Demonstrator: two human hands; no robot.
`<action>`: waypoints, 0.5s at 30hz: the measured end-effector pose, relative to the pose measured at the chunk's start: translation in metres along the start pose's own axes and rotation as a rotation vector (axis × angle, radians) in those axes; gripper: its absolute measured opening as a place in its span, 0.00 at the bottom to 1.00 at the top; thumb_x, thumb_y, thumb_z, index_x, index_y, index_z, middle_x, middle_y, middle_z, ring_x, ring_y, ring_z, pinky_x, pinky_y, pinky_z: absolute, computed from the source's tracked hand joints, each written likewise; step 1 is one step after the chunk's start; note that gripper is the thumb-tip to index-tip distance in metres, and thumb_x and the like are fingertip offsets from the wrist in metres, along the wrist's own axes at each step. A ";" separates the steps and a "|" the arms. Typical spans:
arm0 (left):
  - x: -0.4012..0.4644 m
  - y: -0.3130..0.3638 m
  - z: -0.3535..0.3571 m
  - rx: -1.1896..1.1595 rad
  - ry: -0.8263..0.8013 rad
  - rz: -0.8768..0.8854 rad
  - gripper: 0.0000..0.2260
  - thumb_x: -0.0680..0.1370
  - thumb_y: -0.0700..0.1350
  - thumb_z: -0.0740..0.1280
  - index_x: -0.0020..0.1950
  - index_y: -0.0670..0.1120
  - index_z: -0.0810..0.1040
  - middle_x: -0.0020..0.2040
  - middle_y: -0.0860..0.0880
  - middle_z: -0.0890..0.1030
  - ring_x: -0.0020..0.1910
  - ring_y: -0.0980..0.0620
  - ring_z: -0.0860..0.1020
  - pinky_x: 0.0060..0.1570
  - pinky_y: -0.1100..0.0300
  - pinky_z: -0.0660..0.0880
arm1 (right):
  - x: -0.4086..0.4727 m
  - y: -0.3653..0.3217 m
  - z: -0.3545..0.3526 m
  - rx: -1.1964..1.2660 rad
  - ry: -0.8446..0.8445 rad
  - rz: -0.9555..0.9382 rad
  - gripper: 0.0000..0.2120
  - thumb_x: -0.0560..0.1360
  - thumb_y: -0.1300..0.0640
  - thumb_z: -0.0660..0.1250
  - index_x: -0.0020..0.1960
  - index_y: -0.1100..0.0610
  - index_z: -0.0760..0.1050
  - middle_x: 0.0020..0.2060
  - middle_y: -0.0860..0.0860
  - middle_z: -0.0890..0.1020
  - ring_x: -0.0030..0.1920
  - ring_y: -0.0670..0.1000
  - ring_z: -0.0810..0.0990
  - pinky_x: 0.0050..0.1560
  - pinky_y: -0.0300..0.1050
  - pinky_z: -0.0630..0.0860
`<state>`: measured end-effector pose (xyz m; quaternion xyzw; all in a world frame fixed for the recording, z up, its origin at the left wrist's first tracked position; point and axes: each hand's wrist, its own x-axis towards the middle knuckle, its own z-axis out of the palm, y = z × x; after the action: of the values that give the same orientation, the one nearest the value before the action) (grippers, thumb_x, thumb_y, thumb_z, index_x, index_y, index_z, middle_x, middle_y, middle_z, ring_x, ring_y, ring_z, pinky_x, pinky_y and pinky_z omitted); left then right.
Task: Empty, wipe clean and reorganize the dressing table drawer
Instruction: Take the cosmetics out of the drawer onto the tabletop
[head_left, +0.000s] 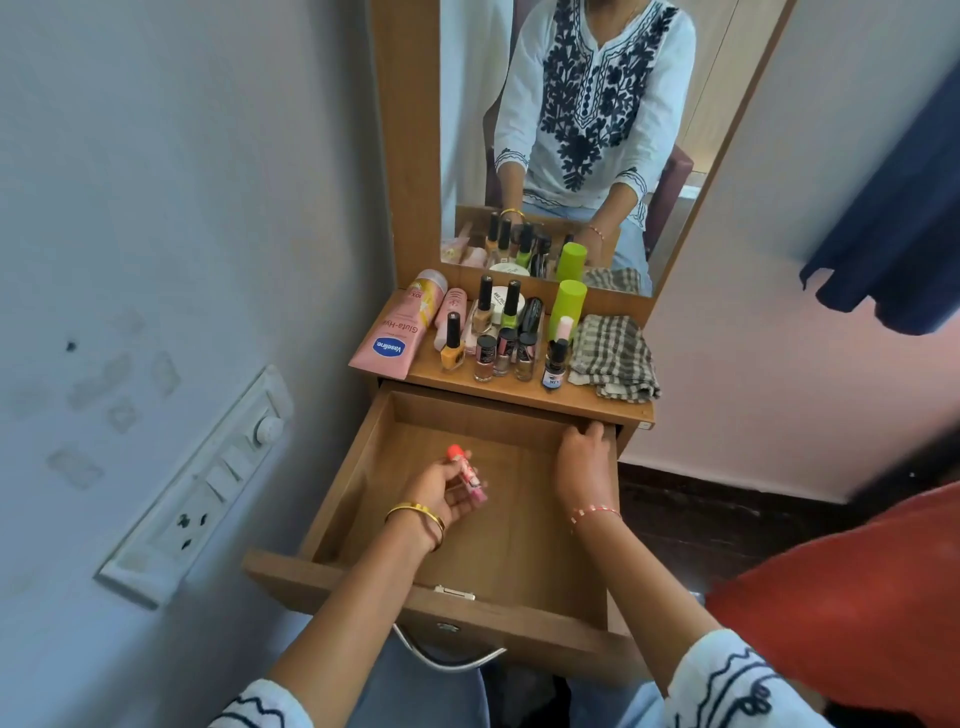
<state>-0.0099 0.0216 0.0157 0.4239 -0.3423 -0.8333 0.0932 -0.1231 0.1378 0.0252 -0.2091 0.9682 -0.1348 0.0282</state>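
Note:
The wooden drawer (363, 462) of the dressing table is pulled out and its floor is bare. My left hand (439, 491) is inside it, closed around two small sticks, one with a red cap (460, 457) and one pink. My right hand (584, 460) reaches into the drawer's far right corner, fingers curled under the tabletop edge; nothing shows in it. On the tabletop (519, 395) stand several nail polish bottles (485, 358), a pink Vaseline tube (397, 332), a green bottle (569, 301) and a folded checked cloth (615, 356).
A mirror (571, 130) rises behind the tabletop and reflects the person. A wall with a switch and socket panel (202, 488) is close on the left. An orange-red cushion (852, 597) lies at the right. A metal handle (449, 660) hangs below the drawer front.

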 end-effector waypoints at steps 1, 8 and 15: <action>-0.001 0.000 0.000 -0.005 -0.009 -0.001 0.12 0.80 0.38 0.55 0.43 0.44 0.75 0.39 0.44 0.76 0.24 0.51 0.80 0.23 0.62 0.76 | 0.001 -0.002 0.001 -0.040 -0.012 -0.008 0.14 0.78 0.70 0.55 0.60 0.64 0.72 0.62 0.61 0.68 0.60 0.59 0.70 0.60 0.46 0.71; -0.001 0.000 0.001 0.056 -0.036 -0.005 0.11 0.81 0.38 0.55 0.44 0.45 0.75 0.39 0.46 0.76 0.34 0.50 0.78 0.26 0.62 0.77 | -0.004 0.002 0.003 -0.159 0.030 -0.058 0.15 0.79 0.69 0.52 0.59 0.63 0.74 0.62 0.60 0.70 0.56 0.54 0.74 0.55 0.40 0.73; 0.002 -0.001 -0.001 0.076 -0.040 0.001 0.09 0.80 0.38 0.56 0.53 0.41 0.76 0.40 0.45 0.76 0.38 0.48 0.76 0.26 0.61 0.77 | -0.001 0.005 0.009 -0.220 0.048 -0.119 0.13 0.78 0.69 0.54 0.58 0.65 0.74 0.59 0.60 0.71 0.52 0.53 0.77 0.52 0.42 0.76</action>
<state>-0.0104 0.0212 0.0129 0.4103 -0.3756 -0.8280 0.0704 -0.1229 0.1408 0.0152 -0.2647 0.9634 -0.0343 -0.0262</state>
